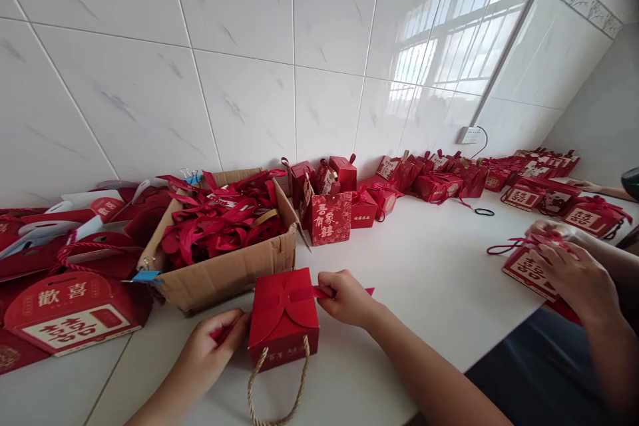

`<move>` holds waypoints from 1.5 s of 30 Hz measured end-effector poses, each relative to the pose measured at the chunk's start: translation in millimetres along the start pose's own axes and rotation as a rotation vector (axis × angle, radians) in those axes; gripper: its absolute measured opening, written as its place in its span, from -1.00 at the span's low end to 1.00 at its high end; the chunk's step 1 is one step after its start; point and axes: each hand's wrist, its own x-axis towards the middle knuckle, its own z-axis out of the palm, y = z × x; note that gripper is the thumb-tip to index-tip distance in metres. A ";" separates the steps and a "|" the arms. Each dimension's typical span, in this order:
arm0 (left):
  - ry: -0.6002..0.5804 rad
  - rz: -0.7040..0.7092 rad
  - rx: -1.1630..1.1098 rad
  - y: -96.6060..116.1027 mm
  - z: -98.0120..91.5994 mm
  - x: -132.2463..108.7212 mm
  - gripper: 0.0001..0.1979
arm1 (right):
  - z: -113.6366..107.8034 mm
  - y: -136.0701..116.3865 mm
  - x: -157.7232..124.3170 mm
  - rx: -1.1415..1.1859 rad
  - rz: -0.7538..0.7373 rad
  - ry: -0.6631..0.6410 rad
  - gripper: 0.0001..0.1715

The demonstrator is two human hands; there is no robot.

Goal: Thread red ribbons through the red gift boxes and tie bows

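Note:
A small red gift box [282,319] with a beige rope handle [277,386] stands on the white table [424,266] right in front of me. My left hand [210,349] is closed on a red ribbon end at the box's left side. My right hand [347,296] pinches the red ribbon [309,293] that runs across the box's folded top flaps, with a ribbon tip sticking out to the right.
A cardboard carton [229,273] full of red ribbons sits behind the box. Large red gift boxes [70,309] lie at the left. Several small red boxes [329,216] line the tiled wall. Another person's hands [574,273] work on a red box [529,269] at the right.

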 end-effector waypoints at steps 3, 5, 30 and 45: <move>0.000 -0.013 0.030 -2.0 1.0 1.6 -0.47 | -0.8 -1.4 0.2 -0.013 0.012 -0.002 -0.71; -0.006 -0.010 0.037 -2.4 1.1 1.2 -0.49 | -0.7 -1.9 0.0 -0.015 0.020 -0.001 -0.71; 0.038 0.033 0.156 0.2 -11.5 -2.4 -0.58 | -5.0 -0.1 -2.4 -0.026 0.042 -0.020 -0.69; -0.027 0.046 0.161 -2.6 -12.0 -8.7 -0.59 | -0.9 10.5 -9.5 -0.042 0.061 0.009 -0.73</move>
